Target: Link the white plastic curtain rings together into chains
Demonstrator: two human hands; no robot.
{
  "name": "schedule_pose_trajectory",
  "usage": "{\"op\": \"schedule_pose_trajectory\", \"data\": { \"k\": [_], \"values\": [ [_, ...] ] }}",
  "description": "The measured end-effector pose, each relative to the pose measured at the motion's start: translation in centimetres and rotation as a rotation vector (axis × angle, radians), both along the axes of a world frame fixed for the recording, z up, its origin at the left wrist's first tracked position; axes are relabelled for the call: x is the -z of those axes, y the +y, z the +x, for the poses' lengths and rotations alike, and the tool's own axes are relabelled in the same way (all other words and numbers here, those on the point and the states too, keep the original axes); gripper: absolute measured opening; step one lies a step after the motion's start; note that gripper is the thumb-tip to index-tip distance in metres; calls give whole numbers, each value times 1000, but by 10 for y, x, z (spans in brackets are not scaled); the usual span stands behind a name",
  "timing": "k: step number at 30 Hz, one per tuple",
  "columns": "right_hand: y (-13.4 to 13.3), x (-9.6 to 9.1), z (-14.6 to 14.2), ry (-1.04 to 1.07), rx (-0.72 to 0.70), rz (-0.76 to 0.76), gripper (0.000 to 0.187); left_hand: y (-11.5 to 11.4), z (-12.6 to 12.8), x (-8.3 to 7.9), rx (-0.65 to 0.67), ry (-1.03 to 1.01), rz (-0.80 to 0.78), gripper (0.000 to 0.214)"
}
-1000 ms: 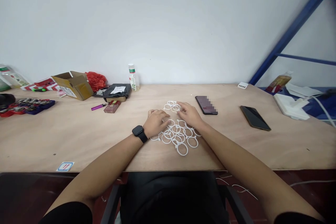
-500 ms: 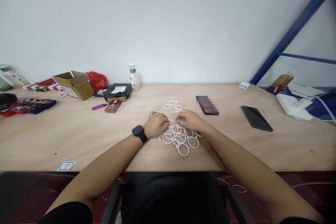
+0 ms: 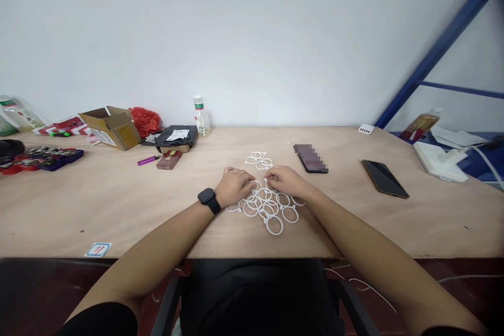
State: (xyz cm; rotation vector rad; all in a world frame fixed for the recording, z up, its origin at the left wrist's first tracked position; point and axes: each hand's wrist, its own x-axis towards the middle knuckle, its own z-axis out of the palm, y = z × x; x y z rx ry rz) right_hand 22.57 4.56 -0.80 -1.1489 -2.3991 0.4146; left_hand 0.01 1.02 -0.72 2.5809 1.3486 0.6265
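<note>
A loose pile of thin white plastic rings (image 3: 274, 225), each with a small knob or tab, lies overlapping on the table in front of me. My left hand (image 3: 235, 188), with a black watch on the wrist, rests at the pile's left, fingers curled and pinching at a white ring (image 3: 257, 190). From the right, my right hand (image 3: 288, 181) has its thumb and fingers closed on another white ring (image 3: 266, 184), partly hidden by the fingertips. Just beyond my hands lies a smaller group of white rings (image 3: 259, 155).
Beyond my right hand lie a pixelated phone (image 3: 311, 158) and a dark phone (image 3: 385, 178). To the left are a maroon small box (image 3: 169, 160), purple lighter (image 3: 148, 160), black-wrapped parcel (image 3: 177, 138), clear bottle (image 3: 200, 115) and open cardboard box (image 3: 114, 128). A white power strip (image 3: 439, 161) sits far right.
A white ring now shows more clearly at my right fingertips. My hands have barely moved; the pile and other objects lie as before.
</note>
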Motion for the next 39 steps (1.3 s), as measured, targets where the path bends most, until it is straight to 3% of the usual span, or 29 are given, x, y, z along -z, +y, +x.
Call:
{"op": "schedule_pose_trajectory", "data": {
  "k": [5,9,29,39],
  "values": [
    [-13,-3,-19,307,26,185,18,-2,2,-2,-3,-84,4,29],
    [-20,-4,-26,409,4,226,17,-3,3,-3,22,-107,23,18],
    [-13,-1,-20,399,-12,8,15,-4,2,-6,73,-147,80,17],
    [-13,-6,-18,419,-50,38,21,-4,3,-4,132,-91,118,17]
  ]
}}
